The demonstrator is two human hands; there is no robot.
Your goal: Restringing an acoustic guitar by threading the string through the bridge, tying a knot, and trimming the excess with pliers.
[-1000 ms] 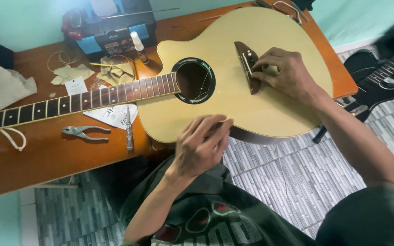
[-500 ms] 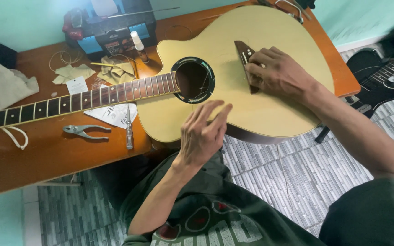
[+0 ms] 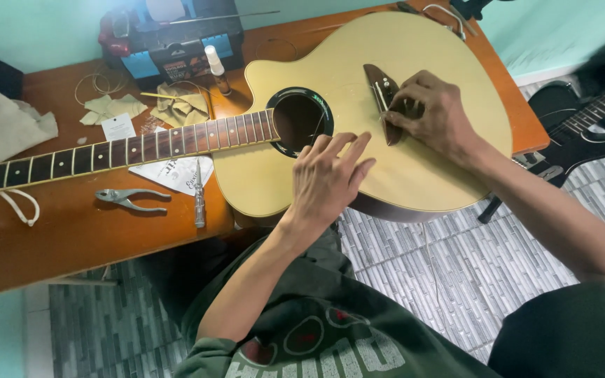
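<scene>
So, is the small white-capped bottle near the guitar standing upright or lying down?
Upright. The bottle stands on the wooden table, white cap on top, beside the guitar body's upper edge.

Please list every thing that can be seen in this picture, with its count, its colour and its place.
acoustic guitar: one, pale yellow, flat on the table
table: one, brown wood
pliers: one, grey, below the neck
screwdriver: one, metal, right of the pliers
small bottle: one, white cap, above the soundhole
toolbox: one, black and blue, at the far edge
electric guitar: one, black, at the right
left hand: fingers spread by the soundhole
right hand: fingers at the bridge
</scene>
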